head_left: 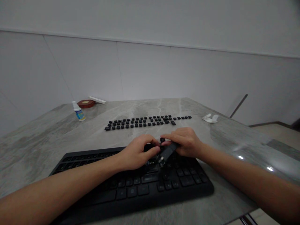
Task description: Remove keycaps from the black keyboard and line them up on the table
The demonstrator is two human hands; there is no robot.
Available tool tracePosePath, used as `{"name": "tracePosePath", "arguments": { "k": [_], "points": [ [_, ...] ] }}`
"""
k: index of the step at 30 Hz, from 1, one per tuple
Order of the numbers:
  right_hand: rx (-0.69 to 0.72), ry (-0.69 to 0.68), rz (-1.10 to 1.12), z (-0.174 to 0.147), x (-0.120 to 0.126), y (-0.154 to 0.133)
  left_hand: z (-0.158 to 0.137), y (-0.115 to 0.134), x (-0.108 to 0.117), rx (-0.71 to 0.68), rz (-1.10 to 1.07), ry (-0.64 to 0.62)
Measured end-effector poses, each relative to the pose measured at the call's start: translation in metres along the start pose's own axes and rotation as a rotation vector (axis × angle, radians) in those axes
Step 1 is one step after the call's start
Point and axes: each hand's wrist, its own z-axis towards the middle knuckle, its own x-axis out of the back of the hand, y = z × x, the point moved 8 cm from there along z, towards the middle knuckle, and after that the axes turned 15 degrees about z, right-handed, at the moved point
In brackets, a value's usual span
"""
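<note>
A black keyboard (164, 195) lies before me, its upper right part bare of keycaps in places. Over that part, my right hand (186, 142) is closed around a dark flat-handled tool (168, 151) with a small pale tip pointing down at the keys; its exact kind is unclear. A small black keycap (162, 140) is at the right index fingertip. Close beside it, my left hand (140, 151) rests over the keyboard with thumb and fingers curled together. Whatever its fingertips hold is hidden.
Loose black keycaps (140, 125) lie in rows behind the keyboard. A white-capped spray bottle (79, 112) stands at the left, near a reddish-brown case (86, 103) and a white bar (97, 100). Crumpled white tissue (210, 118) lies at the right on the grey marbled table (77, 137).
</note>
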Motion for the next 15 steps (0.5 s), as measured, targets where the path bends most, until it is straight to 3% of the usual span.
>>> {"name": "tracePosePath", "arguments": {
  "k": [2,6,8,11,15],
  "points": [
    [-0.103,0.057,-0.104,-0.014,0.018,0.040,-0.001,0.000,0.001,0.007,0.030,-0.003],
    [-0.605,-0.022,-0.264,-0.067,0.047,0.146,-0.003,-0.002,0.003,0.003,0.065,-0.008],
    [-0.813,-0.091,-0.254,-0.095,0.052,0.180,-0.004,-0.004,0.002,0.007,0.066,-0.014],
    [-0.959,-0.157,-0.207,-0.114,0.045,0.199,-0.005,-0.004,0.002,-0.009,0.066,-0.025],
    [-0.951,-0.256,-0.175,-0.109,0.023,0.193,-0.005,-0.002,0.003,-0.023,0.066,-0.021]
  ]
}}
